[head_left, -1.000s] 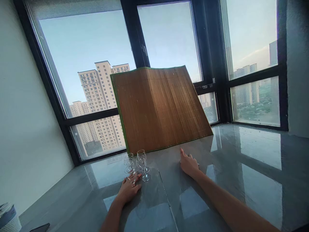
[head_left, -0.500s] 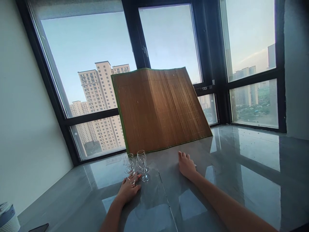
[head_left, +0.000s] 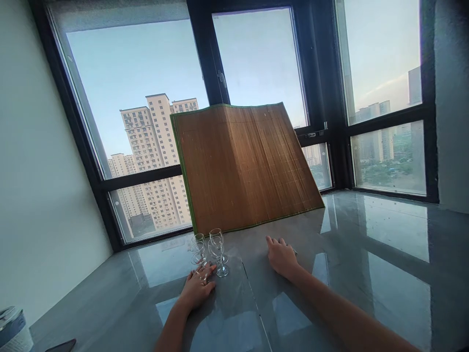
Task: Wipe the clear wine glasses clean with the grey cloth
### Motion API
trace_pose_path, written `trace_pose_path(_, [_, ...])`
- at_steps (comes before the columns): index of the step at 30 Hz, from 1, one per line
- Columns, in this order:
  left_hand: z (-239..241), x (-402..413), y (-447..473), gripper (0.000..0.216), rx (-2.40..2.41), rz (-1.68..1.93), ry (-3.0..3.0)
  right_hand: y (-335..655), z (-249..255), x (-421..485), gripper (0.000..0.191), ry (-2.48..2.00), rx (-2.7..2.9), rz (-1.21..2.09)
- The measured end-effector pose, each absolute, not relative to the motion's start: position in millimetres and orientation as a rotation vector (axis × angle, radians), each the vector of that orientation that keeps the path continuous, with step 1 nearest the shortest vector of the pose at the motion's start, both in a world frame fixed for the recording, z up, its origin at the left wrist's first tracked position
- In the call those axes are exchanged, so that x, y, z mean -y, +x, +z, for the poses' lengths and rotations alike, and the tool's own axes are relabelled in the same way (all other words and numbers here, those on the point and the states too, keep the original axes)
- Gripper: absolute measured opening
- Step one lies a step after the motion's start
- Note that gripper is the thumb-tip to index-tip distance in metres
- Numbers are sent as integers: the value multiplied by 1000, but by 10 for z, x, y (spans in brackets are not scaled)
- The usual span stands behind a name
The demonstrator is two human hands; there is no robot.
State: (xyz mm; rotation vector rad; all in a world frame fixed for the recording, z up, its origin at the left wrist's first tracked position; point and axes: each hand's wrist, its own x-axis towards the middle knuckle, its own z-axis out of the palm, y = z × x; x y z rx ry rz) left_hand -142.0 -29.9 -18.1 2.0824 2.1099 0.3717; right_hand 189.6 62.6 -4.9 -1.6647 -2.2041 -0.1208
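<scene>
My left hand (head_left: pixel 197 288) lies flat on the glossy grey surface (head_left: pixel 366 274), fingers spread, its fingertips at the feet of several small clear stemmed glasses (head_left: pixel 208 250). My right hand (head_left: pixel 280 256) rests palm down on the same surface to the right of the glasses, fingers stretched out, holding nothing. Behind both hands a brown bamboo mat (head_left: pixel 242 164) with a green edge leans upright against the window.
Large dark-framed windows (head_left: pixel 220 78) close off the back and right, with tower blocks outside. A white wall runs along the left. A cup with a dark lid (head_left: pixel 12 330) and a dark phone (head_left: pixel 60 345) sit at the bottom left corner.
My right hand has slid a little to the left and toward me across the surface. My left hand and the glasses have stayed where they were.
</scene>
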Motion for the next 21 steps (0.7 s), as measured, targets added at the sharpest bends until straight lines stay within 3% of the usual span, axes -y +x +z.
trace_pose_path(4, [-195,291,-1431,61,-2107,372,2078,1911,-11,-600,52,-1714,2167,-93])
trace_pose_path(13, [-141,324,-1384,63,-2122,332,2080,1886,-38,-580,87,-1744,2103,-91])
trace_pose_path(21, [-169,313,-1411,61,-2101,384,2087,1966,-99,-634,68,-1799,2110,4])
